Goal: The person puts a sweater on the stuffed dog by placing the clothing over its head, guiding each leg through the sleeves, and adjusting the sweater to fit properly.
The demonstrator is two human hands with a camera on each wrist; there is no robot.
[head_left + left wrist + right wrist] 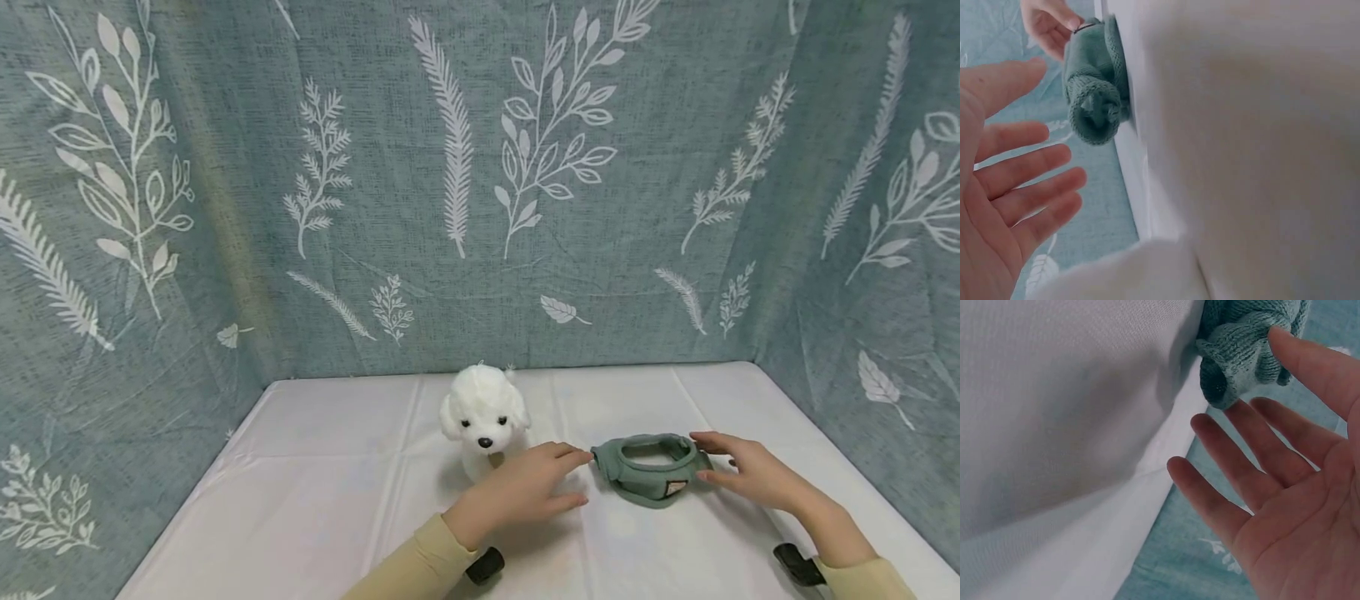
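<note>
A small green knitted sweater (651, 485) with a sewn-on label lies on the white table, its wide opening facing up. My left hand (523, 493) reaches toward its left end, fingers loosely extended and holding nothing; in the left wrist view a ribbed sleeve (1095, 119) faces the spread fingers. On the other side, my right hand (753, 472) is at the sweater's right end. In the right wrist view the thumb (1310, 362) overlaps the knit while the other fingers stay spread. A white plush dog (483, 417) sits just behind my left hand, which partly hides its body.
A white cloth with fold creases covers the table (315, 467). Blue-green curtains (390, 183) with white leaf prints enclose the back and both sides. A black strap piece (486, 567) shows under the left wrist, another (798, 565) under the right.
</note>
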